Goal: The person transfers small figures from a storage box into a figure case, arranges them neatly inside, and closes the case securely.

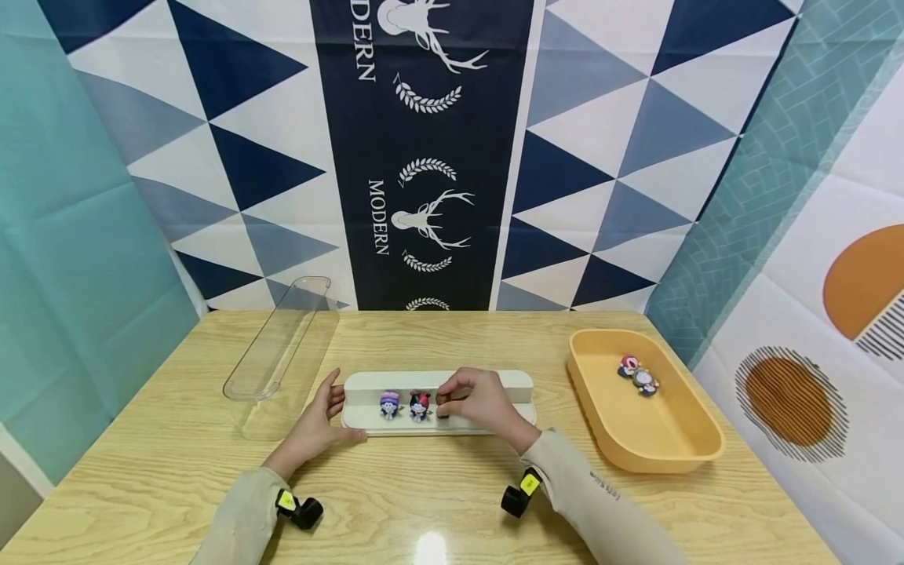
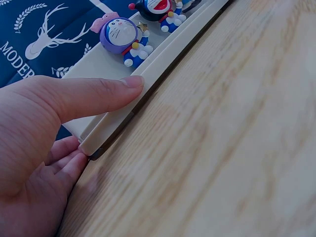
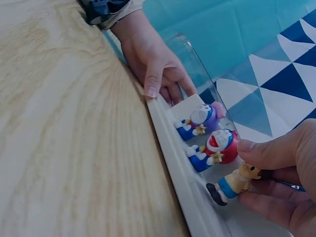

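A long white display stand (image 1: 367,382) with a raised back step lies on the table. My left hand (image 1: 319,416) holds its left end, thumb (image 2: 111,94) along the front lip and the other fingers round the corner. Two cat-like figurines stand in a row there: one with a purple hood (image 2: 118,37), one with a red and black head covering (image 1: 419,406). Beside them, my right hand (image 1: 483,399) pinches a boy figurine (image 3: 234,183) in a tan top and blue shorts by its head. In the right wrist view its dark shoes are close over the stand.
A clear plastic cover (image 1: 282,345) stands at the left, behind my left hand. To the right is an orange-yellow tray (image 1: 650,439); two more figurines, one pink-headed (image 1: 628,365) and one pale-faced (image 1: 646,382), lie inside. Patterned cloth (image 1: 424,157) hangs behind the wooden table (image 1: 395,502).
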A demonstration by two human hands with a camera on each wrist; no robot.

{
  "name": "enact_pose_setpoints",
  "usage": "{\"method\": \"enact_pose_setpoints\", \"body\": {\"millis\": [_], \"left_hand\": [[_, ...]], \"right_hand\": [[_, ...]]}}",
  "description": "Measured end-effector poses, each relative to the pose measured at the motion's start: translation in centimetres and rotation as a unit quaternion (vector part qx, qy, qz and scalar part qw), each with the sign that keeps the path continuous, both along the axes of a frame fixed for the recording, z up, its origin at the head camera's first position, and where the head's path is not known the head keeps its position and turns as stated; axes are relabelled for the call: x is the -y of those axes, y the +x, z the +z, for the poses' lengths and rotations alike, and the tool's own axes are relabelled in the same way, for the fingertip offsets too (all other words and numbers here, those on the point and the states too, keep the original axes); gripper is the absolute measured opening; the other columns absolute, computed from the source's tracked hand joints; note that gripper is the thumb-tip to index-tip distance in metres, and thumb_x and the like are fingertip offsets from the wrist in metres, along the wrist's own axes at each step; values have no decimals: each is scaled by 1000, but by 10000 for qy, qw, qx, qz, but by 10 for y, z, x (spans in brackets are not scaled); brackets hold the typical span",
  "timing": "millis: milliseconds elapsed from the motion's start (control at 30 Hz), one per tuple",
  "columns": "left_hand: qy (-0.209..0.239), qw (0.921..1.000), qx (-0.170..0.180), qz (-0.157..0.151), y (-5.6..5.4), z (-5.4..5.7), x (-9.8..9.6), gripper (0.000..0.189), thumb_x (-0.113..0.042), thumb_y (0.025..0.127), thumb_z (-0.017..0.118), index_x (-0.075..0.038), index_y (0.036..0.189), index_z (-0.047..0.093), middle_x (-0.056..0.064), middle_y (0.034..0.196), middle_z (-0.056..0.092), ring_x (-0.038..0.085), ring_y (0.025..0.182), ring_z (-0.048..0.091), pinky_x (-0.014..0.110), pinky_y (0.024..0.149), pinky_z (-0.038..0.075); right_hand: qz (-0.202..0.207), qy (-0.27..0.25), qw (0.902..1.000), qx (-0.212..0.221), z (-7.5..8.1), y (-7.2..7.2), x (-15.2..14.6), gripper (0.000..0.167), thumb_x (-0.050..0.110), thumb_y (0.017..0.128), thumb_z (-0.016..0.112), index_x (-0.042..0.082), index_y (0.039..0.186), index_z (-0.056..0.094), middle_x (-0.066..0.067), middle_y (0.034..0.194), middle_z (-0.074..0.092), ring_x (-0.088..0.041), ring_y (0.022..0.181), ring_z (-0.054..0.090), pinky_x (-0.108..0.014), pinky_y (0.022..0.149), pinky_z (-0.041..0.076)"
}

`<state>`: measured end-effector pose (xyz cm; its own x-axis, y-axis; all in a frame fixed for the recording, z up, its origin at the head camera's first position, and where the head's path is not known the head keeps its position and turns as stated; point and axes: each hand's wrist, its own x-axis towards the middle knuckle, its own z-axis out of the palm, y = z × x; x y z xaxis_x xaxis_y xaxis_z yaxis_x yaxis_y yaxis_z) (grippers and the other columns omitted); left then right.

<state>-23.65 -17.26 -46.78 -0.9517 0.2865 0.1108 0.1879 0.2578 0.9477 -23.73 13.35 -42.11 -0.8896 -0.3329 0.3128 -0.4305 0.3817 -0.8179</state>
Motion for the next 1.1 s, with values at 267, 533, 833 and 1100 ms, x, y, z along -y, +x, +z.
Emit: {"method": "enact_pose_setpoints", "body": {"millis": [267,533,833,1100], "left_hand": [[-10,10000,11,-3,1,0,0,120,2,74,87,5,156,0,32,144,35,46,134,38,52,113,33],[-49,10000,-46,-15,0,-1,-1,120,1,74,87,6,156,0,32,143,36,47,133,38,52,113,33],[-67,9999,-75,37,0,-1,0,120,1,73,87,6,156,0,33,143,36,46,133,38,51,113,34],[-90,9999,-116,14,0,-1,-1,120,2,73,87,8,155,0,33,142,36,47,132,39,51,112,34]], "right_hand": [[0,34,9997,-228,-8,5,1,17,2,78,84,7,92,78,-2,88,72,-13,77,69,-25,70,59],[24,1170,9782,-1717,-4,5,-2,16,9,76,87,8,90,79,-1,88,73,-16,79,61,-23,66,54],[-178,1840,9507,-2488,0,4,1,16,13,73,89,10,82,76,-2,96,68,-21,92,53,-36,79,51],[-197,2106,9409,-2645,5,2,1,17,11,73,89,9,84,76,-4,100,67,-22,95,53,-36,82,51]]}}
